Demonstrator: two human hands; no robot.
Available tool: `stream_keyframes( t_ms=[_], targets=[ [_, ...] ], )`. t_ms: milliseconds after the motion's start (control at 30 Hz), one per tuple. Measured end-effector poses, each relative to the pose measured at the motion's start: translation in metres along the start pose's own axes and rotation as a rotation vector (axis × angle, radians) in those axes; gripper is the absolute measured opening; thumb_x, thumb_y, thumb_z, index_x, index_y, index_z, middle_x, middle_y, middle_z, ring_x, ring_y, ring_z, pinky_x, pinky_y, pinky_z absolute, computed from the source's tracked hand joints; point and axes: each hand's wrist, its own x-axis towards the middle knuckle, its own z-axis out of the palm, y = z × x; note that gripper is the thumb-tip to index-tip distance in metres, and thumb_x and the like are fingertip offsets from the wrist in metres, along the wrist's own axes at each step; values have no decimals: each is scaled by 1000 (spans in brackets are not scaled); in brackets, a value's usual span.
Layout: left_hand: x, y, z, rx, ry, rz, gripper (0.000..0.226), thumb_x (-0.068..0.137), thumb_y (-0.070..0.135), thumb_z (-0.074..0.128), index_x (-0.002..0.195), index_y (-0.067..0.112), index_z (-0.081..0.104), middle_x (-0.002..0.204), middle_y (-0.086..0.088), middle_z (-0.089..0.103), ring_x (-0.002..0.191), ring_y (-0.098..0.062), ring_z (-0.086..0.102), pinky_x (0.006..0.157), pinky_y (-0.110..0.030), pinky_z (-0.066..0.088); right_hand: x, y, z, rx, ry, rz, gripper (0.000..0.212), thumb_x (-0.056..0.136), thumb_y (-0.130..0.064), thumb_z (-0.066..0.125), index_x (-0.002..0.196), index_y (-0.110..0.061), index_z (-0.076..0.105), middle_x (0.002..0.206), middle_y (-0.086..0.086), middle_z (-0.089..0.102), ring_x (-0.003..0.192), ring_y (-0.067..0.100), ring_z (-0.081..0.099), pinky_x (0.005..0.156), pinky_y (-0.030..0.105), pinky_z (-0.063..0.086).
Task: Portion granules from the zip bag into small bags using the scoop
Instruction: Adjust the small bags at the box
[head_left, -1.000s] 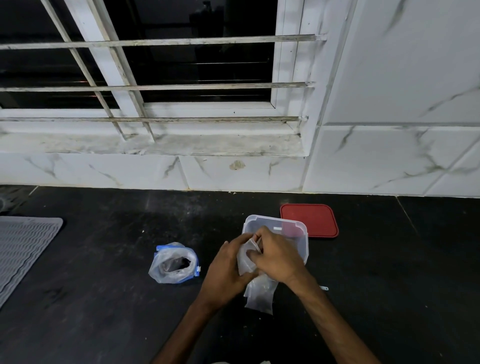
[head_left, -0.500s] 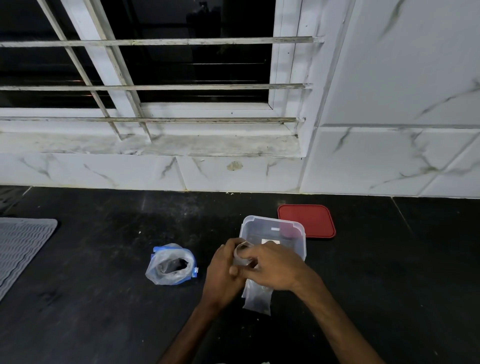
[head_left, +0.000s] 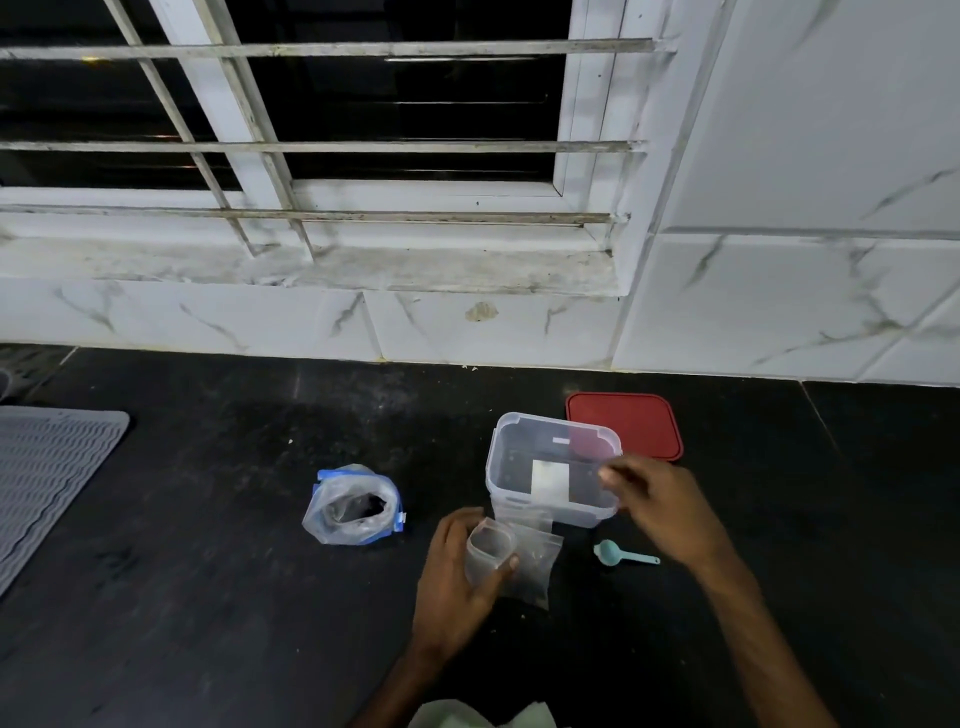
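We see the left hand (head_left: 457, 577) gripping a small bag (head_left: 491, 545), mouth held open. The right hand (head_left: 660, 504) hovers at the clear container's (head_left: 553, 512) 3 o'clock rim, fingers loosely curled, empty. The scoop (head_left: 623, 553) lies at the bag's 3 o'clock and the open zip bag (head_left: 353, 506) at its 9 o'clock.

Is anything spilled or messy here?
Nothing looks spilled. The zip bag sits open with granules inside, the scoop lies on the counter, and the left hand holds a small bag. Only oddity: a brownish smudge on the wall tile under the window sill.
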Motion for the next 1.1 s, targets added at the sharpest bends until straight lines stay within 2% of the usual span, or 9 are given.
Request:
stream_keyframes(
  t_ms=[67, 133, 267, 400, 467, 533, 700, 900, 1100],
  targets=[
    [-8, -13, 6, 24, -11, -80, 56, 77, 58, 71, 124, 35, 50, 128, 26, 43, 119, 6, 47, 94, -14, 44, 4, 48, 4, -216, -45, 174, 11, 93, -30, 61, 103, -27, 67, 101, -5, 71, 86, 8, 64, 80, 28, 51],
    [-14, -19, 14, 7, 4, -187, 62, 74, 56, 75, 125, 35, 47, 126, 21, 47, 116, 1, 49, 92, -20, 44, 4, 86, 12, -277, -120, 316, 24, 89, -23, 68, 113, -23, 65, 113, -1, 69, 99, 13, 64, 89, 30, 50],
    [-10, -20, 26, -60, 30, -315, 61, 71, 46, 81, 119, 37, 45, 118, 15, 53, 108, -4, 56, 90, -24, 46, -1, 113, 32, -395, -240, 305, 47, 79, -25, 77, 123, -25, 60, 121, -1, 60, 111, 15, 58, 97, 29, 46],
    [6, -18, 35, -100, 62, -349, 63, 69, 50, 81, 118, 39, 43, 119, 14, 57, 105, -4, 59, 89, -26, 49, -5, 115, 48, -441, -217, 311, 31, 81, -24, 73, 109, -28, 62, 125, -2, 51, 116, 17, 56, 91, 29, 47],
    [16, -15, 37, -116, 80, -353, 67, 68, 52, 82, 120, 38, 42, 122, 13, 56, 108, -6, 59, 93, -32, 52, -6, 112, 51, -459, -198, 309, 17, 84, -24, 69, 94, -32, 58, 126, -1, 52, 109, 15, 58, 86, 29, 48],
    [25, -12, 39, -121, 92, -354, 73, 67, 50, 83, 125, 35, 40, 125, 11, 54, 112, -9, 57, 97, -37, 52, -7, 111, 52, -465, -194, 298, 18, 87, -23, 66, 84, -33, 51, 113, -4, 53, 96, 11, 57, 80, 28, 49],
    [32, -11, 44, -129, 41, -379, 82, 63, 47, 86, 128, 33, 38, 130, 9, 52, 117, -13, 55, 99, -36, 50, -11, 109, 49, -403, -146, 324, 12, 83, -27, 70, 85, -27, 58, 93, -10, 57, 83, 7, 57, 76, 29, 50],
    [25, -14, 39, -106, 5, -349, 82, 66, 41, 86, 132, 32, 38, 128, 13, 52, 118, -9, 53, 96, -26, 43, -11, 113, 40, -143, -29, 404, 16, 81, -21, 75, 77, -25, 60, 72, -5, 67, 67, 9, 63, 64, 29, 49],
    [21, -21, 33, -110, -53, -387, 95, 59, 58, 84, 137, 39, 33, 136, 13, 51, 125, -10, 50, 107, -42, 45, -15, 108, 33, 158, -53, 425, 10, 85, 3, 68, 83, -5, 61, 67, 2, 74, 62, 17, 70, 60, 25, 55]
  ],
)
